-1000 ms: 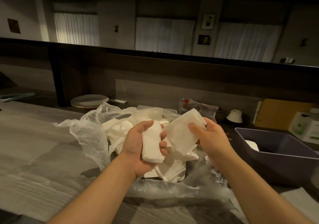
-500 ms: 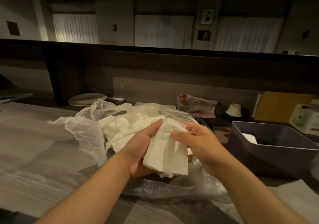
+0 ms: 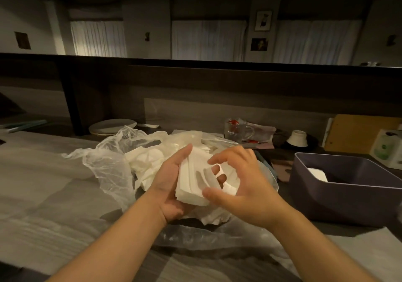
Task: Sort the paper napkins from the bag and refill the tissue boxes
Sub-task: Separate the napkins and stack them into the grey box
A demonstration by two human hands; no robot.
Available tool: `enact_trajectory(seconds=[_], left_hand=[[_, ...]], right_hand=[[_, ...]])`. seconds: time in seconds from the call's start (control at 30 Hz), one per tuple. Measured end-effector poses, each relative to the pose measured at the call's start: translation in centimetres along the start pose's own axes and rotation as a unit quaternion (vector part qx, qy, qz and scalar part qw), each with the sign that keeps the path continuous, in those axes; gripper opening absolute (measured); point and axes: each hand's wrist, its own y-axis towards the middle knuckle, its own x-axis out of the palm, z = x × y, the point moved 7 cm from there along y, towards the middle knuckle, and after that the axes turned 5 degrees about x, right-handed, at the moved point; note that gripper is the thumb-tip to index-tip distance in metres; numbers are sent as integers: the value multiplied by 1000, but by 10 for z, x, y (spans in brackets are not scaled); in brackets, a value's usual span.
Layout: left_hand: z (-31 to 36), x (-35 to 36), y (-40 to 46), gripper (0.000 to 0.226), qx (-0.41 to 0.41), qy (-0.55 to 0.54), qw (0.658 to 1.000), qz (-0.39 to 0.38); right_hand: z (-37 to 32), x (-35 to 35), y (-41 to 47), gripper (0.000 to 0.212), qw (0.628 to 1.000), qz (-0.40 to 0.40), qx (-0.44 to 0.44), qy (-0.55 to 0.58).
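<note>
Napkins, a folded white stack, are lying in the left hand, whose fingers are curling round it from beneath. The right hand is arching over the stack, thumb and fingers spread and bent, fingertips touching the paper. Underneath, the clear plastic bag is holding more napkins. Right of it, a dark bin is sitting. No writing is legible.

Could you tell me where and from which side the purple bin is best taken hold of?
Probably by the rim of the purple bin: it is open-topped with smooth, rounded walls that offer no handle. Come from above on its near-left side, the side facing the right hand, thumb outside and fingers inside, away from the napkin lying in it.
</note>
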Motion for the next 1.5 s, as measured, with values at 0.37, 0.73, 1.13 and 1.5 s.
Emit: enact_trajectory(seconds=[0.37, 0.73, 1.13, 1.5], left_hand=[[6, -8, 3, 58, 25, -31, 999, 18], [1, 5, 7, 66, 37, 94, 994, -46], [-2, 8, 8, 66, 58, 146, 987, -36], [0, 5, 6, 70, 34, 108, 992, -46]], right_hand=[[2, 0, 2, 18, 997, 38, -35, -58], [-4, 7, 0, 46, 995, 66, 75, -29], [-1, 11, -1, 17, 988, 113, 96, -29], [-8, 9, 0, 26, 998, 52, 21, 10]])
